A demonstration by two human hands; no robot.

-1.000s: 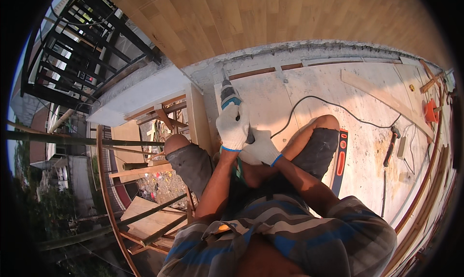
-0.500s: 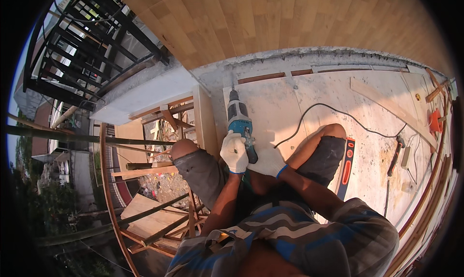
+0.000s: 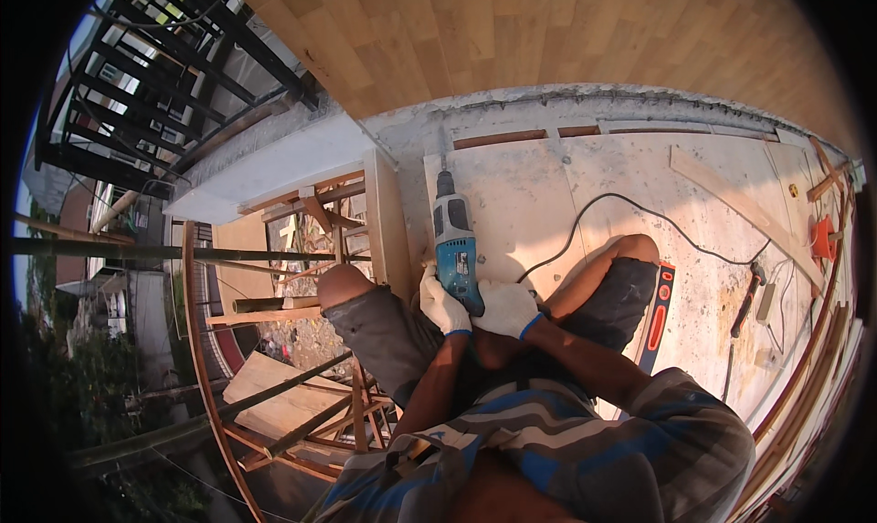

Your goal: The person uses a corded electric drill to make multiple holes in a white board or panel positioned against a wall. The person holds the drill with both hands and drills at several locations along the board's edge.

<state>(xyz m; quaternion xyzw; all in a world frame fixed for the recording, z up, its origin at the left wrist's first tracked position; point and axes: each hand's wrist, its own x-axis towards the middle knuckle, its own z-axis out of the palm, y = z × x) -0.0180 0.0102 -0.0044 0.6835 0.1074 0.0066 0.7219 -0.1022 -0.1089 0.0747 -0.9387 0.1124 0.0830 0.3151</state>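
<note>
A teal and grey rotary hammer drill (image 3: 458, 247) points away from me, between my knees. Its long bit (image 3: 445, 148) reaches the rough concrete edge (image 3: 422, 139) below the wood-plank surface; I cannot tell how deep the tip sits. My right hand (image 3: 507, 309), in a white knit glove, is closed around the rear handle, which the fingers largely hide. Also gloved, my left hand (image 3: 444, 302) grips the left side of the drill body low down, fingers curled against it.
A dark cord (image 3: 594, 198) loops right across the plywood sheet (image 3: 521, 185). An orange-and-black spirit level (image 3: 656, 317) lies beside my right knee. Farther right are a loose board (image 3: 744, 217), a black-handled tool (image 3: 747, 299) and a red container (image 3: 824, 237). At left, timber framing surrounds an opening (image 3: 301, 336) above rubble.
My left hand has slid from the top of the drill to its lower left side, uncovering the teal body. The drill still points the same way.
</note>
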